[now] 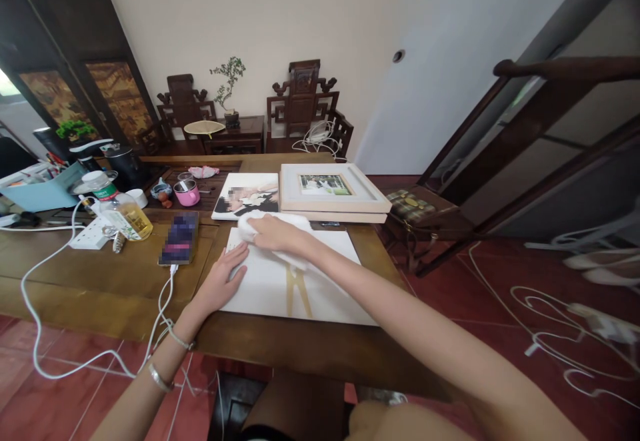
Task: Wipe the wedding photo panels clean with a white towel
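Note:
A white canvas print (320, 281) lies flat on the wooden table (125, 274) in front of me. My left hand (223, 280) rests flat on its left edge with the fingers stretched out. My right hand (273, 233) presses a white cloth (250, 222) onto the top left part of the print, fingers curled over it. Beyond the print lie another photo print (247, 196) and a light wooden picture frame (333, 189) stacked on a second frame.
A phone (180, 238) on a white cable lies left of the print. Further left stand a power strip (90, 234), a bottle (123, 214), a pink cup (187, 192) and a tea tray. Dark chairs stand at the far wall. White cables lie on the red floor at the right.

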Action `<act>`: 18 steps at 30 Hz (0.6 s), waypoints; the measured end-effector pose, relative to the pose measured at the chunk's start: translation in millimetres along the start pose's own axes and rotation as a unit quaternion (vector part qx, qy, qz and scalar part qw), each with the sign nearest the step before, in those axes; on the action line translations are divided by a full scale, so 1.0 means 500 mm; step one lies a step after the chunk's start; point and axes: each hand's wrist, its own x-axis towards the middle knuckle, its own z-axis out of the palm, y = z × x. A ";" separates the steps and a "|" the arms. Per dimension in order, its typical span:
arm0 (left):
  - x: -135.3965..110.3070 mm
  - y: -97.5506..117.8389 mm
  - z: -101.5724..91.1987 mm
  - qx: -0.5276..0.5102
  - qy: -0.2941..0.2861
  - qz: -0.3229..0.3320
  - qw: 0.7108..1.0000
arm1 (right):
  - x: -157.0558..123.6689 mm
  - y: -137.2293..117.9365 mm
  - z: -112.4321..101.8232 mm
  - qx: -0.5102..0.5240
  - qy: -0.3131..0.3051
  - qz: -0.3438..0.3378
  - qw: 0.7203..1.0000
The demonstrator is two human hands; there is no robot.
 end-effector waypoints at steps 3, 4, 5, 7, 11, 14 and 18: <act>-0.001 -0.006 0.005 0.001 -0.001 0.002 1.000 | -0.040 0.052 -0.013 0.002 -0.014 0.018 1.000; -0.001 -0.006 0.006 0.002 0.000 0.004 1.000 | -0.056 0.069 -0.015 0.000 -0.017 0.027 0.999; -0.002 -0.007 0.006 0.002 0.001 0.005 1.000 | -0.071 0.086 -0.015 -0.002 -0.017 0.037 0.999; -0.003 -0.007 0.008 0.003 0.005 0.007 1.000 | -0.105 0.117 -0.012 -0.008 -0.011 0.060 0.998; -0.004 -0.005 0.008 0.007 0.005 0.011 1.000 | -0.182 0.155 0.017 -0.018 0.006 0.093 0.995; -0.004 -0.002 0.007 0.012 0.003 0.006 1.000 | -0.256 0.153 0.062 -0.021 0.031 0.092 0.995; -0.003 0.004 0.006 0.017 -0.004 0.003 1.000 | -0.365 0.108 0.125 0.012 0.043 0.034 0.998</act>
